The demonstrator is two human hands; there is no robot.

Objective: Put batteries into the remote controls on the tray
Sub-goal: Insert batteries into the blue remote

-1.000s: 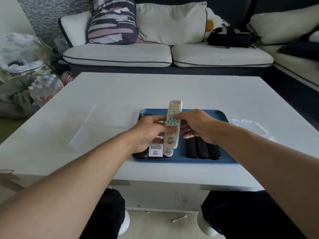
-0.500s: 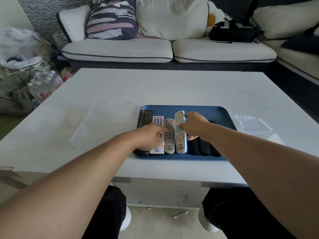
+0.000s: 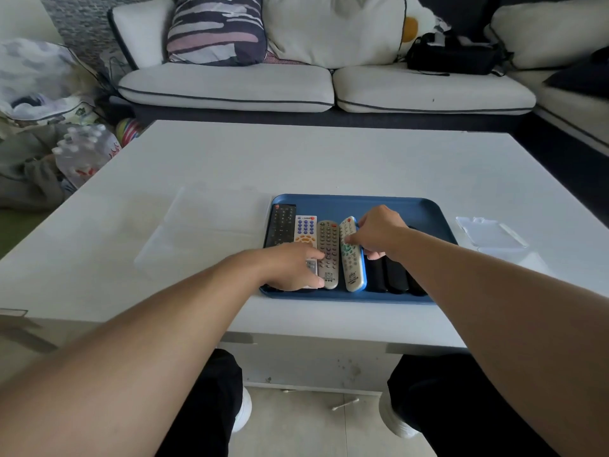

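Reaching over blue tray (image 3: 418,206), left hand (image 3: 293,268) flat on remotes, right hand (image 3: 379,230) pinching blue-edged remote (image 3: 353,258)

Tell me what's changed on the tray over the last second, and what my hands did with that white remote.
The white and blue remote, held up over the tray by both hands a second ago, now lies flat in the row on the blue tray. The right hand still touches it; the left hand has shifted onto the grey remote and its neighbours. The other remotes and the table stayed put.
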